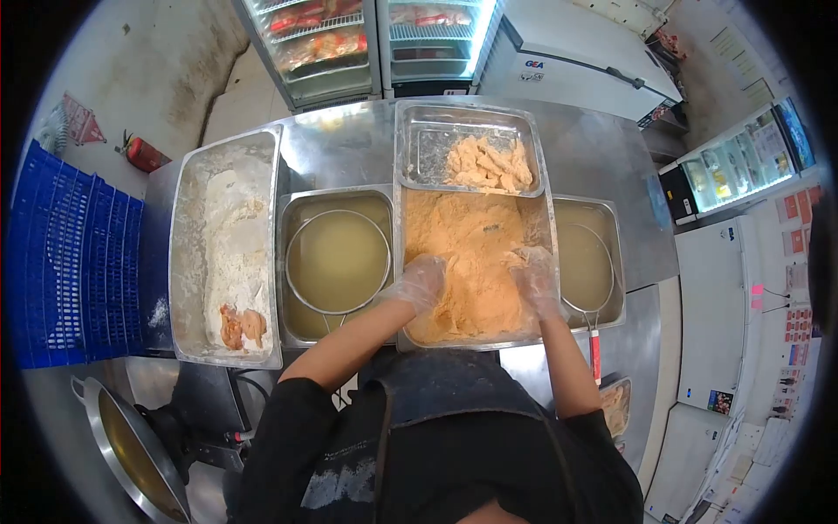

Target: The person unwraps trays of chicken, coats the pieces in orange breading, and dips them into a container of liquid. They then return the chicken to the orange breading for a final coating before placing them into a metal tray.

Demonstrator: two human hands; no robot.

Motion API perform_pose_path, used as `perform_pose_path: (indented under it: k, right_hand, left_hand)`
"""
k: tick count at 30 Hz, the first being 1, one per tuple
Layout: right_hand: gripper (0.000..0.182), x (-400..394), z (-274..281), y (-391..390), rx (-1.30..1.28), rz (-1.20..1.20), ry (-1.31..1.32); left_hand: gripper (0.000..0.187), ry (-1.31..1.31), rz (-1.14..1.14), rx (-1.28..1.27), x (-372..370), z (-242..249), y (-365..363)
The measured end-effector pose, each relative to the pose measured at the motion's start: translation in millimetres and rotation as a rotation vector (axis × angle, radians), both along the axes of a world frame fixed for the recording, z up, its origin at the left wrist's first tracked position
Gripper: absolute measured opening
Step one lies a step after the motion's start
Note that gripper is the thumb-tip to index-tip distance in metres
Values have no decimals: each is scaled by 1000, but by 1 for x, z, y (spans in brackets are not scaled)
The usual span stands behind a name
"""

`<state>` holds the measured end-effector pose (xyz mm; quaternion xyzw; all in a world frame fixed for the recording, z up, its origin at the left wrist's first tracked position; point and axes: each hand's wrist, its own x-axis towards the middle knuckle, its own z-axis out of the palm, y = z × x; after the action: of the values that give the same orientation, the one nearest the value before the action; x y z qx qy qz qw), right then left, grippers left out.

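Observation:
My left hand, in a clear plastic glove, dips into the left side of a deep metal pan of orange breading flour. Its fingers are hidden in the flour. Opposite it, my gloved right hand reaches in by the pan's right wall, its fingers loosely apart and coated with flour. Between the hands the flour is heaped and uneven, with a small dark spot behind. Across the back of this pan rests a shallower metal tray bearing breaded pieces on its right side.
To the left are a pan of yellowish liquid with a round strainer and a long pan with white flour and raw meat. Another strainer sits in liquid on the right. Blue crates and a wok flank the left side.

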<state>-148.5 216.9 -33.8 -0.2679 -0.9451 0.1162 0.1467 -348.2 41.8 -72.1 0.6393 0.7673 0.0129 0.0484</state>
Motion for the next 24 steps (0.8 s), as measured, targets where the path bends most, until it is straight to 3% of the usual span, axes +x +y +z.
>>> perform_pose_path:
  k: [3,4,6,9,12,13,15,16,18,19,22,23,24]
  right_hand:
    - [21,11,-61,12,194,-138,45]
    - [21,9,-42,6,202,-147,48]
    - [27,-10,22,-11,-111,-238,-77]
    - [27,-1,-9,-2,-189,-324,-171]
    - [28,-32,71,-24,-280,-331,70]
    - [28,-29,61,-15,-277,-335,73]
    - [28,-20,27,2,-29,-199,-22]
    - [28,-29,44,4,-28,-197,-13]
    - [30,-54,94,10,-299,-427,-53]
    - [30,-61,95,19,-303,-430,-50]
    - [29,-77,90,55,-665,-339,686]
    - [29,-84,84,67,-667,-345,686]
    - [28,-92,76,78,-877,-327,783]
  left_hand:
    - [13,7,-103,117,-2,2,-4]
    - [12,-8,-77,126,1,4,-6]
    - [11,-18,-40,146,-1,9,-2]
    - [10,-153,29,29,3,7,-3]
    - [11,-127,33,110,-1,-1,2]
    - [13,-164,34,64,-1,7,2]
    - [14,-197,31,8,1,9,-4]
    - [14,-177,41,89,3,5,-5]
    - [14,-158,57,170,2,-1,-5]
    - [16,-146,26,179,1,-5,-5]
    - [19,-148,-24,170,-2,-13,-3]
    - [20,-164,-27,154,-1,-15,-4]
    - [20,-165,-30,149,0,-11,-3]
